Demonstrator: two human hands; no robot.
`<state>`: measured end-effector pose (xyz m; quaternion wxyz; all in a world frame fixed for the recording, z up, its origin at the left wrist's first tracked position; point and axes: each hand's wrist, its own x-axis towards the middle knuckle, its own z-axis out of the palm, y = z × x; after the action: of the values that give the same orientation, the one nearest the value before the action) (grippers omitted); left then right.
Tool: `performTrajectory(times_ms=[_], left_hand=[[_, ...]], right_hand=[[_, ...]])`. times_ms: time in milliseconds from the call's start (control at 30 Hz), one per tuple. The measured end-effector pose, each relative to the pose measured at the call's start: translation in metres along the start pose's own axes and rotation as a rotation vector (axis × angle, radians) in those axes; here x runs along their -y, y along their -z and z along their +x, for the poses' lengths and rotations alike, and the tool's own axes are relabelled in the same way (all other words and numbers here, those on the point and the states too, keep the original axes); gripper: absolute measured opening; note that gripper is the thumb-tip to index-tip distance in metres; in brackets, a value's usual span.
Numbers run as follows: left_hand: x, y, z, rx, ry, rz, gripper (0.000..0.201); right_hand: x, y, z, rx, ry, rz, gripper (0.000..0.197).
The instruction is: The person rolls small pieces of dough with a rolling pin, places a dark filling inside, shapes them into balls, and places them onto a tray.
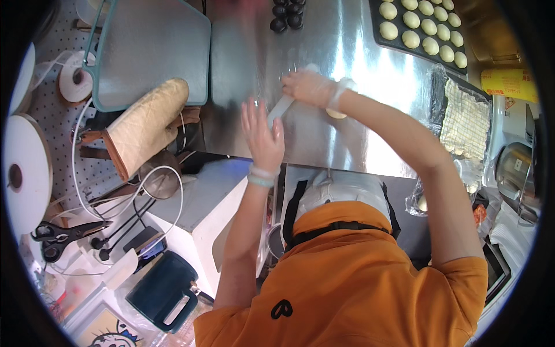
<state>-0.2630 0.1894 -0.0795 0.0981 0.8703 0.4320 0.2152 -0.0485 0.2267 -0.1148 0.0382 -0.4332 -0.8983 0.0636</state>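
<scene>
My left hand [263, 136], in a thin clear glove, is held open with fingers stretched out, beside the lower end of a slim white rod [280, 109] that looks like a rolling pin. Across the middle of that rod lies my right hand [306, 88], also gloved, its fingers curled over it. A pale piece of dough [336, 114] sits on the steel worktop [358, 136] just under my right wrist, partly hidden by it. Several dark round balls [288, 13] are grouped at the far side of the worktop.
A dark tray [399, 48] of pale dough balls stands far right, near a yellow roll [509, 84] and plastic-covered dough [465, 121]. On the left are a teal-rimmed board [156, 52], oven mitt [150, 124], scissors [69, 236] and dark mug [165, 289]. A red blur shows at the top.
</scene>
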Motion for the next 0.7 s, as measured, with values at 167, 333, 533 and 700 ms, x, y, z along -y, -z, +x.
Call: performTrajectory(times_ms=[167,333,533,700], left_hand=[[-0.047,0.003,0.063,0.549,-0.122,-0.098,0.036],[-0.063,-0.001,0.041,0.600,-0.428,-0.065,0.031],[-0.052,-0.006,0.048,0.761,-0.387,0.006,0.022],[-0.040,-0.019,0.065,0.611,-0.348,-0.071,0.024]], right_hand=[[0.022,0.085,-0.066,0.234,-0.338,0.374,0.032],[0.040,0.108,-0.127,0.619,-0.589,1.006,0.031],[0.022,0.063,-0.164,0.596,-0.609,1.416,0.035],[0.036,0.051,-0.156,0.160,-0.681,0.619,0.045]])
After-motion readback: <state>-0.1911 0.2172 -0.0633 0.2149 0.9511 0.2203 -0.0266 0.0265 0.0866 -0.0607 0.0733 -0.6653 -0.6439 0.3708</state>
